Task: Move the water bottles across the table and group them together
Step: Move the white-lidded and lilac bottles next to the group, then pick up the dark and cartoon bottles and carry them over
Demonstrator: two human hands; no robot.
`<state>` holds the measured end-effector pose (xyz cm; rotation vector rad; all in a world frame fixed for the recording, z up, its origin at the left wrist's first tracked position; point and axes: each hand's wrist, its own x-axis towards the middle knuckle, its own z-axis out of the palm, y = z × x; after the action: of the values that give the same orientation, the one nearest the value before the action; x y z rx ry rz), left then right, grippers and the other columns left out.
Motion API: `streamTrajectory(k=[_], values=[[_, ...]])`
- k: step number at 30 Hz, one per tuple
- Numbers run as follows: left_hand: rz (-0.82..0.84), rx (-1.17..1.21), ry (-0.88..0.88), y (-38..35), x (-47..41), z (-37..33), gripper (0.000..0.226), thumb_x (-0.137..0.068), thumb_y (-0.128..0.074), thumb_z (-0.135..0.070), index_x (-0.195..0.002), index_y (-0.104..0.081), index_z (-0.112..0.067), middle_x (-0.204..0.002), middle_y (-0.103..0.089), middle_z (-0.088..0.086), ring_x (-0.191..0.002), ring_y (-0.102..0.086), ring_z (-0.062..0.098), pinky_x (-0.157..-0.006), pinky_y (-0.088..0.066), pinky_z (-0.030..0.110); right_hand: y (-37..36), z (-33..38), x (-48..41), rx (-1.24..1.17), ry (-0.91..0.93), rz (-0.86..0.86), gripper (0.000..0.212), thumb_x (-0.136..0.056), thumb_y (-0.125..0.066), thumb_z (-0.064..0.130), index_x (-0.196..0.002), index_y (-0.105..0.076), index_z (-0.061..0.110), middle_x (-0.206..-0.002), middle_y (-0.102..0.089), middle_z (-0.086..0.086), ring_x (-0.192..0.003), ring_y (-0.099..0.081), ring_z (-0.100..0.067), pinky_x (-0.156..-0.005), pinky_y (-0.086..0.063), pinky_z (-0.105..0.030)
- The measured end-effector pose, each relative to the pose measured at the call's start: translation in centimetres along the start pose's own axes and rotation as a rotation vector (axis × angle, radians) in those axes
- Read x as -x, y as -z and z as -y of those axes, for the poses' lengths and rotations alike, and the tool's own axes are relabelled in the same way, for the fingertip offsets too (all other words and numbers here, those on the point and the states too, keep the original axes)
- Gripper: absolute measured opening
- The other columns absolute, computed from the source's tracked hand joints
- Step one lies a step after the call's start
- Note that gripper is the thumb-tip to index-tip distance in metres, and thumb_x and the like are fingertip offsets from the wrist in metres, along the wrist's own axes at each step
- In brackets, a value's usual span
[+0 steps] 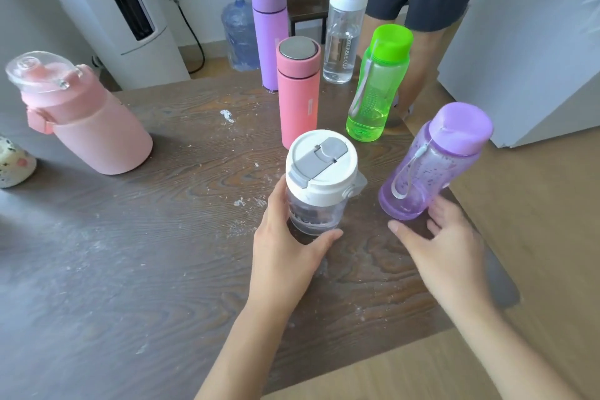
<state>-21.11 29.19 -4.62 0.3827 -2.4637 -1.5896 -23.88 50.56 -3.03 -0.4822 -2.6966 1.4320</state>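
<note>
- The dark wood-grain surface (pixel 136 269), flecked with pale crumbs, is carrying every bottle.
- The big matte pink jug-shaped bottle with a clear flip lid (pixel 87 120) is standing alone at the left, well apart from the rest.
- The tall lilac steel-capped flask (pixel 269 32) and the clear tall bottle with a white screw cap (pixel 345 26) are standing at the far edge, near each other.
- The coral pink flask with a steel top (pixel 298 91) is standing in front of the lilac one, with the translucent green plastic bottle with a green cap and white strap (pixel 376 88) just to its right.
- The translucent purple plastic bottle with a purple cap and white strap (pixel 428 166) is sitting near the right edge.
- The short clear tumbler with a white lid and grey flip tab (pixel 319 182) is standing in front of the coral flask, between it and the person.
- The left hand (pixel 285 243) is wrapping the tumbler's lower body, its grip closed on it with the thumb across the front.
- The right hand (pixel 438 243) is lying open, its fingers (pixel 436 216) spread at the purple bottle's base; I cannot tell whether they are touching it.
- A speckled white object (pixel 13 162) is showing at the left margin, only partly in view.
</note>
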Motion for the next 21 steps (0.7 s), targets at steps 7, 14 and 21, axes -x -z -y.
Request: streamTrajectory(k=[7, 14, 21], values=[[-0.252, -0.032, 0.108, 7.5, 2.1, 3.7, 0.056, -0.093, -0.081, -0.003, -0.134, -0.066, -0.037, -0.128, -0.077, -0.012, -0.109, -0.075, 0.000, -0.101, -0.058, 0.027, -4.0, 2.6, 8.5, 0.090, 0.173, -0.101, 0.039, -0.068, -0.084, -0.014, -0.101, -0.075, 0.005, -0.088, -0.065, -0.008, -0.067, -0.072, -0.027, -0.072, -0.045, -0.010], [-0.516, -0.107, 0.215, 19.3, -0.6, 8.0, 0.044, -0.093, -0.080, -0.001, -0.124, -0.069, -0.031, -0.116, -0.077, 0.004, -0.097, -0.077, 0.014, -0.093, -0.057, 0.020, -14.5, 9.8, 11.9, -0.010, 0.412, 0.222, 0.033, -0.076, -0.080, -0.009, -0.103, -0.075, 0.010, -0.093, -0.068, -0.003, -0.077, -0.073, -0.018, -0.078, -0.054, -0.028], [-0.763, -0.200, 0.338, 33.2, -2.8, 14.6, 0.071, -0.094, -0.081, -0.013, -0.157, -0.050, -0.007, -0.140, -0.065, 0.010, -0.115, -0.066, 0.028, -0.096, -0.049, 0.037, -28.8, 17.8, 15.2, 0.001, 0.437, 0.591, 0.048, -0.087, -0.077, 0.014, -0.133, -0.063, 0.016, -0.126, -0.066, 0.001, -0.115, -0.066, -0.018, -0.103, -0.051, -0.036]])
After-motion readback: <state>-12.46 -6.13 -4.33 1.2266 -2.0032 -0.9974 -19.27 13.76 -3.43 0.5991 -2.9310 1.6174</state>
